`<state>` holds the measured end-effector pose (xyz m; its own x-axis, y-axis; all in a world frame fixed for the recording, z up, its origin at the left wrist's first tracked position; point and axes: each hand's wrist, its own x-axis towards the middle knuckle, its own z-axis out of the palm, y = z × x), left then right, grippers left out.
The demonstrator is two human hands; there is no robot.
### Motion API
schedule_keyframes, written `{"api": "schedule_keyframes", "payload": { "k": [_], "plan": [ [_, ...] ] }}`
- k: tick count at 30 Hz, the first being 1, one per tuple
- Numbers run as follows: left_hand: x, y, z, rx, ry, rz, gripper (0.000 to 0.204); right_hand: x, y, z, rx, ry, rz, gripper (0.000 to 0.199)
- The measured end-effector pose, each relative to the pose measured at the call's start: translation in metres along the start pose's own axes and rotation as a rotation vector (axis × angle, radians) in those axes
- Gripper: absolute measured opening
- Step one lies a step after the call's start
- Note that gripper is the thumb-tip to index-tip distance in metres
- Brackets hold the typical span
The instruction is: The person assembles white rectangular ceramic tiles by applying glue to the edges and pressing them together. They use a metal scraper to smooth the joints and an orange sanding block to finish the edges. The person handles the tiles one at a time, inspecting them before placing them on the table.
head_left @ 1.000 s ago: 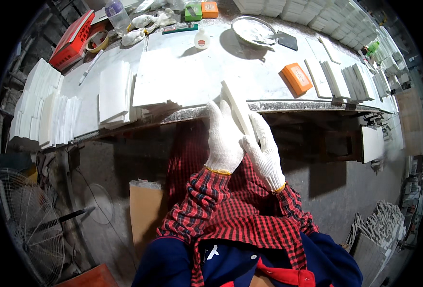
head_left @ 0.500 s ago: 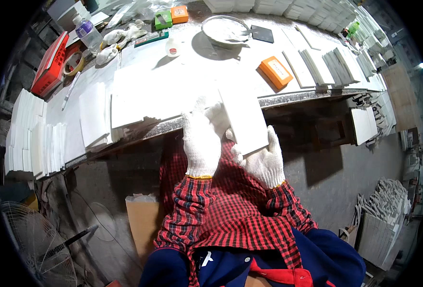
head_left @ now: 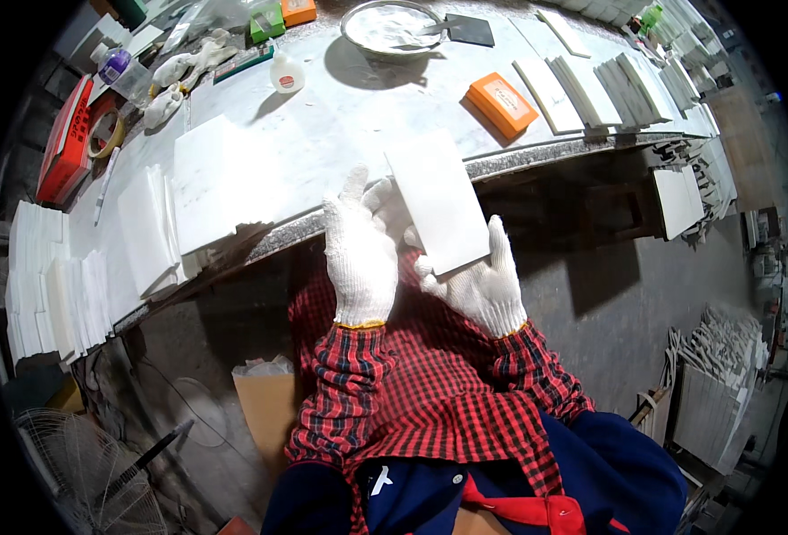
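Observation:
A white rectangular stone tile [head_left: 439,201] rests tilted in my right hand [head_left: 483,290], which wears a white knitted glove. The right thumb lies along one side of the tile's lower end, with fingers bent around the other side and underneath. My left hand [head_left: 360,254], gloved the same way, is held upright just left of the tile. Its fingers are stretched out and apart, and nothing is in it. Both hands are at the near edge of the marble-topped table [head_left: 323,134], and the tile's far end reaches over that edge.
White tiles stand in stacks at left [head_left: 33,281] and in a row at right [head_left: 581,94]. An orange box [head_left: 501,104], a small white bottle [head_left: 286,73] and a bowl of white paste [head_left: 385,27] sit on the table. A wire fan [head_left: 91,473] stands lower left.
The whole view has shifted, so the table things sit higher and farther left. The tile stays in my right hand, and my left hand remains open beside it.

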<state>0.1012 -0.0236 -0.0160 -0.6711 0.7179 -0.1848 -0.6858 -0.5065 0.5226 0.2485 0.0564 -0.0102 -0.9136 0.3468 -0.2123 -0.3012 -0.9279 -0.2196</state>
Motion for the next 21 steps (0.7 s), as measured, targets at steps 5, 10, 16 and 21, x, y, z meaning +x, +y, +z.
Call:
{"api": "schedule_keyframes", "payload": {
  "k": [5, 10, 16, 21],
  "plan": [
    [-0.009, 0.001, 0.022, -0.026, -0.068, 0.036, 0.079, -0.002, -0.007, 0.014, -0.815, 0.059, -0.264, 0.061],
    [-0.009, 0.007, 0.021, -0.284, -0.126, -0.041, 0.085, -0.005, -0.007, 0.030, -1.779, 0.024, -0.580, 0.071],
    [-0.010, 0.010, 0.018, -0.439, -0.079, -0.040, 0.084, -0.003, 0.003, 0.021, -2.011, 0.035, -0.758, 0.086],
    [-0.008, 0.007, 0.013, -0.437, -0.194, -0.037, 0.088, -0.007, 0.006, 0.030, -2.097, 0.152, -0.696, 0.092]
  ]
}}
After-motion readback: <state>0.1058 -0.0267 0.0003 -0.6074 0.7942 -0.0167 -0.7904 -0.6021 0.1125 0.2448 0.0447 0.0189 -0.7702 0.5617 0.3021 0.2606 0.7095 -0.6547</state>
